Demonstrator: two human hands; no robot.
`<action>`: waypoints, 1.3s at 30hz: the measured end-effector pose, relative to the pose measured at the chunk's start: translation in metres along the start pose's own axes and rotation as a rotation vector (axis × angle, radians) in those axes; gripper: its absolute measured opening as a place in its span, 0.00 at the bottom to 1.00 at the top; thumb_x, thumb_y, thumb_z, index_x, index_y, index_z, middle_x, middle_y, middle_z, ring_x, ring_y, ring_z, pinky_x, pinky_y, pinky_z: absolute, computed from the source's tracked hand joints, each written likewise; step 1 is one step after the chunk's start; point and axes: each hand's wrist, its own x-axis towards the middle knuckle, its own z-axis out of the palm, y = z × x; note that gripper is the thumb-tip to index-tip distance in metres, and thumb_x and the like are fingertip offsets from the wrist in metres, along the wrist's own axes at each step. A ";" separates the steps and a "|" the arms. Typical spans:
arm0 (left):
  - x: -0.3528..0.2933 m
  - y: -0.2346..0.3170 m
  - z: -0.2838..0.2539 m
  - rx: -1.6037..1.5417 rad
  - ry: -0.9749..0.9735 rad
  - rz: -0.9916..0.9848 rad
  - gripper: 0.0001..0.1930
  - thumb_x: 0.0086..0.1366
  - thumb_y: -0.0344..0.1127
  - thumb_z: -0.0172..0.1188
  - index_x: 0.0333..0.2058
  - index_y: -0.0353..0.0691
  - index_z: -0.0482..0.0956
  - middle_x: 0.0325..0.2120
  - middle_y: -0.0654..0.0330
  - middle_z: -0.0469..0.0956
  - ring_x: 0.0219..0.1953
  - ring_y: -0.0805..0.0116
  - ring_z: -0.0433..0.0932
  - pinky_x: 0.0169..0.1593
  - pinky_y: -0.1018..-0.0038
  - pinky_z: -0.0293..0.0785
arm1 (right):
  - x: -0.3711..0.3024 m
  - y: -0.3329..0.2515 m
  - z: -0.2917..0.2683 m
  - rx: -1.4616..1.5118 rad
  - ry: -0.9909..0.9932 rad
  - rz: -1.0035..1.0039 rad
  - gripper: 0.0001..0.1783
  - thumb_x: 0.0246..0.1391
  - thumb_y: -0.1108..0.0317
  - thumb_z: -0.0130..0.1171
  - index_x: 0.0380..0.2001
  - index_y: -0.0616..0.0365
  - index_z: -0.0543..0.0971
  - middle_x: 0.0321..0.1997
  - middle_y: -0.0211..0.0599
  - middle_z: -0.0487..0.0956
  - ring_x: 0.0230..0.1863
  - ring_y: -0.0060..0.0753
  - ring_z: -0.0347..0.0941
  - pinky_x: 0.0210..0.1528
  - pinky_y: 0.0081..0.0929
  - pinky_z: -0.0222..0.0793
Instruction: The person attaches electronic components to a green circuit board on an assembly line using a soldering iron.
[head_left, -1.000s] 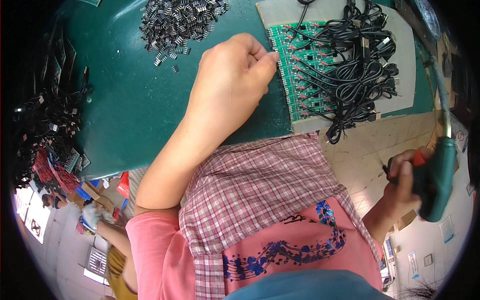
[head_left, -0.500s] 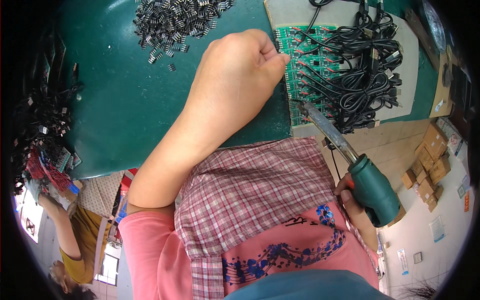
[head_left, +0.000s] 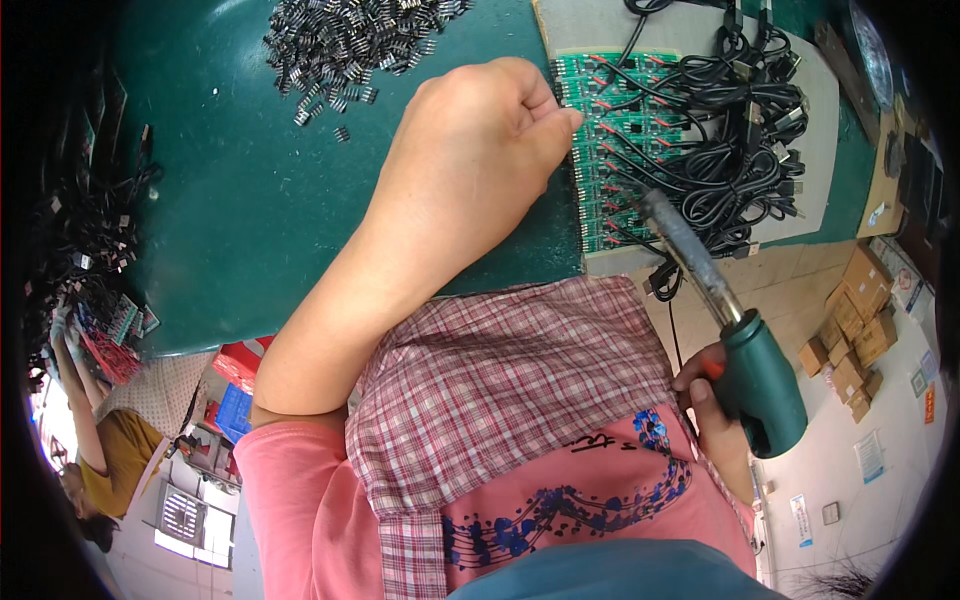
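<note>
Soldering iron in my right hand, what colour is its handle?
The handle is dark green; it shows best in the head view.

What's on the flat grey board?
Green rectangular circuit boards and looped black cables lie on the flat grey board; its surface beneath them is covered, so I can't see it.

The counter (head_left: 230, 230) has a smooth, glossy green top with a pale sheen near its far edge. By that edge lie small connectors (head_left: 345, 42) of black plastic with shiny metal pins. Toward the right edge, a matt grey board (head_left: 820, 155) bears green circuit boards (head_left: 622, 150) dotted with silvery metal contacts, and cables (head_left: 735, 165) in smooth black plastic with bright metal plugs. The soldering iron (head_left: 765, 385) pairs a smooth green plastic handle with a dull, stained metal barrel. The apron (head_left: 520, 390) is creased woven cloth.
</note>
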 end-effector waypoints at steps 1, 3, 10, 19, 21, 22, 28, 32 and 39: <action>0.000 -0.001 -0.001 0.000 -0.003 0.010 0.11 0.62 0.36 0.58 0.25 0.36 0.74 0.11 0.66 0.71 0.12 0.83 0.65 0.14 0.83 0.59 | -0.001 0.000 0.000 -0.036 -0.012 0.000 0.06 0.49 0.75 0.56 0.33 0.62 0.76 0.24 0.34 0.77 0.29 0.29 0.74 0.33 0.26 0.68; 0.000 -0.002 -0.002 -0.008 0.002 0.013 0.11 0.62 0.36 0.58 0.24 0.36 0.74 0.11 0.66 0.71 0.12 0.83 0.65 0.14 0.83 0.59 | 0.002 0.002 -0.004 -0.082 -0.065 -0.020 0.07 0.50 0.74 0.56 0.34 0.62 0.75 0.26 0.34 0.77 0.29 0.28 0.74 0.33 0.26 0.68; -0.001 0.008 -0.003 -0.054 -0.043 -0.037 0.11 0.63 0.37 0.57 0.27 0.35 0.75 0.12 0.65 0.72 0.11 0.83 0.65 0.15 0.83 0.60 | -0.004 -0.009 -0.006 0.144 0.033 -0.026 0.12 0.51 0.66 0.59 0.36 0.60 0.71 0.26 0.34 0.75 0.26 0.25 0.69 0.29 0.22 0.66; -0.034 0.010 -0.010 -0.337 -0.189 -0.334 0.09 0.66 0.36 0.53 0.32 0.35 0.75 0.14 0.65 0.74 0.12 0.82 0.67 0.16 0.85 0.60 | 0.038 0.016 -0.029 0.339 0.468 -0.648 0.19 0.52 0.69 0.56 0.47 0.59 0.67 0.24 0.35 0.71 0.19 0.21 0.63 0.23 0.20 0.60; -0.036 0.006 -0.005 -0.314 -0.188 -0.314 0.09 0.65 0.36 0.54 0.32 0.35 0.74 0.14 0.65 0.74 0.12 0.82 0.67 0.17 0.85 0.60 | 0.017 0.019 -0.008 0.151 0.351 -0.428 0.12 0.52 0.64 0.57 0.37 0.57 0.72 0.21 0.33 0.70 0.21 0.23 0.66 0.26 0.21 0.63; -0.037 0.006 -0.002 -0.298 -0.191 -0.296 0.09 0.65 0.36 0.54 0.32 0.36 0.74 0.15 0.65 0.74 0.12 0.82 0.67 0.17 0.85 0.60 | 0.010 0.021 -0.004 0.036 0.267 -0.275 0.09 0.52 0.62 0.57 0.33 0.56 0.74 0.20 0.32 0.70 0.22 0.24 0.67 0.27 0.22 0.64; -0.036 0.003 0.001 -0.259 -0.146 -0.248 0.09 0.64 0.36 0.55 0.31 0.36 0.75 0.15 0.65 0.74 0.13 0.82 0.66 0.17 0.85 0.61 | 0.020 0.063 0.022 -0.300 0.030 -0.501 0.04 0.45 0.66 0.60 0.25 0.52 0.77 0.23 0.29 0.76 0.26 0.32 0.73 0.31 0.26 0.68; -0.036 -0.002 0.001 -0.259 -0.139 -0.223 0.09 0.64 0.37 0.55 0.31 0.36 0.75 0.15 0.65 0.74 0.13 0.82 0.66 0.17 0.85 0.60 | 0.020 0.071 0.022 -0.335 -0.116 -0.419 0.09 0.54 0.68 0.55 0.36 0.61 0.72 0.27 0.35 0.75 0.32 0.27 0.69 0.41 0.26 0.64; -0.035 -0.003 0.003 -0.279 -0.132 -0.208 0.10 0.64 0.38 0.55 0.31 0.36 0.76 0.15 0.66 0.74 0.13 0.83 0.66 0.17 0.85 0.60 | 0.019 0.082 0.027 -0.294 -0.042 -0.432 0.07 0.53 0.71 0.55 0.35 0.62 0.72 0.29 0.35 0.75 0.32 0.27 0.69 0.40 0.25 0.64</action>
